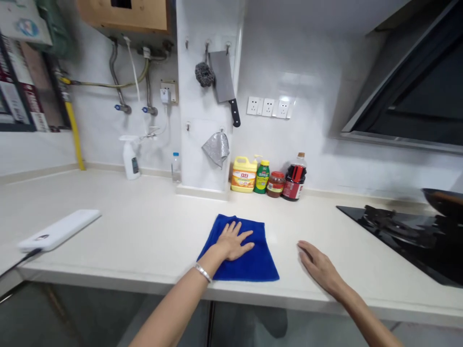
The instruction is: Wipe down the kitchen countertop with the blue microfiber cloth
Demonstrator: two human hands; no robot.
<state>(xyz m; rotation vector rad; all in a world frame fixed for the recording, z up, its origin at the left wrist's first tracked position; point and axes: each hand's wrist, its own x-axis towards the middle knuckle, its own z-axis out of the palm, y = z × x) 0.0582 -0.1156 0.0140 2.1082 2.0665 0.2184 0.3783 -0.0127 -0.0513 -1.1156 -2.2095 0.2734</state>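
The left hand (233, 239) lies flat, fingers spread, pressing on the square blue cloth (241, 250) spread on the pale countertop (144, 226). The right hand (318, 265) rests open, palm down, just beside the cloth, grasping nothing.

1. Yellow jug (243, 174) at the wall: two white characters, "立白", are printed on a red patch on its label.
2. Green bottle (262, 177), jar (276, 184) and dark bottle (294, 179) beside it: labels are seen, but the print is too small to be read.
3. Papers (14, 91) at far left: print is shown, blurred and unreadable.
4. Spray bottle (130, 158): a dark label, not readable.
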